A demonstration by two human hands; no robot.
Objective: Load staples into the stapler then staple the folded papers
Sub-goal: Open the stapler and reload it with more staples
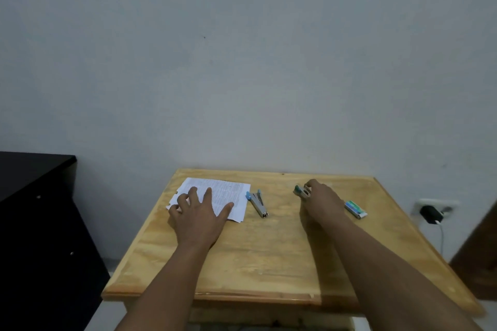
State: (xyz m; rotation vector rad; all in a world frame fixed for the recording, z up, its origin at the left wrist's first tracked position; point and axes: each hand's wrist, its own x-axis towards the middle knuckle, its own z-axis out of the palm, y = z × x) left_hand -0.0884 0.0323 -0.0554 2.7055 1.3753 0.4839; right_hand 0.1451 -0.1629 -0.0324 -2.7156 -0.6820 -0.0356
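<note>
Folded printed papers (228,191) lie at the back left of the wooden table (255,250). My left hand (200,212) rests flat on them with fingers spread. To the right of the papers a small metal stapler (257,201) with blue ends lies on the table, untouched. At the back right my right hand (321,197) pinches a small green and white box (301,190). A second green and white staple box (355,209) lies just right of that hand.
A black cabinet (35,223) stands to the left of the table. On the wall at the right, a black charger (430,213) with a white cable sits in a socket. A brown piece of furniture (478,250) stands at the far right.
</note>
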